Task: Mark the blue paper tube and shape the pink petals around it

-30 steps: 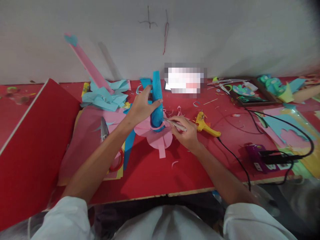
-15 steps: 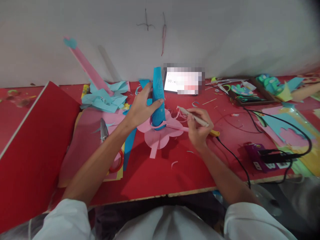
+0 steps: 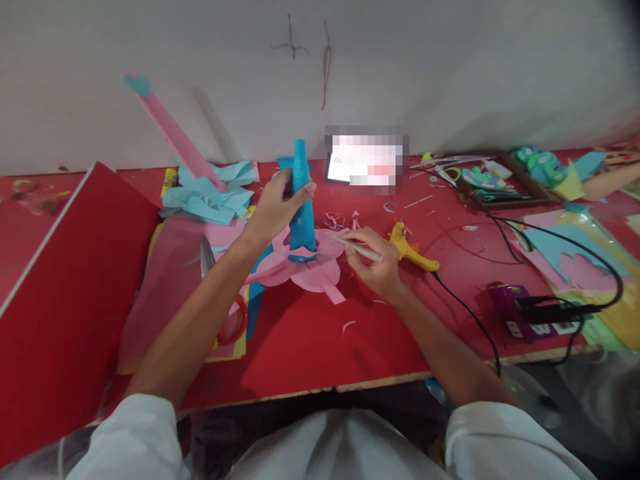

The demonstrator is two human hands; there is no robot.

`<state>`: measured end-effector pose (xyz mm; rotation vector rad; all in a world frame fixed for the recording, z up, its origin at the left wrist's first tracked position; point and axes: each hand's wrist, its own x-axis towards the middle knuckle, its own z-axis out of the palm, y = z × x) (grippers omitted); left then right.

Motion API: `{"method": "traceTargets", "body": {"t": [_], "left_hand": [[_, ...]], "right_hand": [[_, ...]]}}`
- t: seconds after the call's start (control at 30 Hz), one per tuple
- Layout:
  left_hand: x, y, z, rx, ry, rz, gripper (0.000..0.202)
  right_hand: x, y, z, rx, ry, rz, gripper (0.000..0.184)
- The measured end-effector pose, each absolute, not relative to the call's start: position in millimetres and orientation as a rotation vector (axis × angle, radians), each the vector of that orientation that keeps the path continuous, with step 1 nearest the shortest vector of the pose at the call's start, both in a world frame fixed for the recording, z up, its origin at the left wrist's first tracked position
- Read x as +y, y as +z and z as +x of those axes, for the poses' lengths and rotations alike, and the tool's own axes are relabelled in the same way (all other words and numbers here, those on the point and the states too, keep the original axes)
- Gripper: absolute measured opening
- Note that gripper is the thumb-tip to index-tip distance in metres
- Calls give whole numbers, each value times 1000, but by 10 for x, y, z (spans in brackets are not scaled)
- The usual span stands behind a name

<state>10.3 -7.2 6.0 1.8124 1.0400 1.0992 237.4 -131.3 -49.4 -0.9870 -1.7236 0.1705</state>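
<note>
My left hand (image 3: 274, 210) is closed round a tapering blue paper tube (image 3: 301, 170), its thumb on the near face. The tube stands upright at the middle of a pink paper flower (image 3: 323, 279) with rounded petals and strips. Pinched in my right hand (image 3: 377, 267) is a pale pen-like stick (image 3: 369, 252). Its tip points left and lies over the flower's right petals; whether it touches them I cannot tell. Just right of that hand, a yellow glue gun (image 3: 411, 252) lies on the red table (image 3: 310, 353).
Scissors with red handles (image 3: 243, 323) lie under my left forearm. Crumpled light-blue paper (image 3: 205, 200) and a red board (image 3: 75, 300) are at left. A phone (image 3: 340, 170) leans at the wall. A tray (image 3: 537, 197), black cable (image 3: 477, 350) and purple box (image 3: 510, 320) lie right.
The blue tube has shifted left with my left hand, and the flower has turned and moved left. My right hand with the stick has moved left and down, leaving the glue gun in full view.
</note>
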Motion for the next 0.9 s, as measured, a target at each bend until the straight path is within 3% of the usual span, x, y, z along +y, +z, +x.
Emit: {"method": "traceTargets", "body": {"t": [0.23, 0.57, 0.9], "left_hand": [[-68, 70, 90, 1079, 1092, 1825, 36], [-78, 72, 113, 1057, 1133, 1796, 27], [-140, 120, 145, 961, 1147, 1614, 39]], "right_hand": [[-1333, -526, 2248, -1871, 227, -893, 22], [-1337, -566, 2253, -1853, 259, -935, 18], [-1360, -501, 2206, -1887, 278, -791, 21]]}}
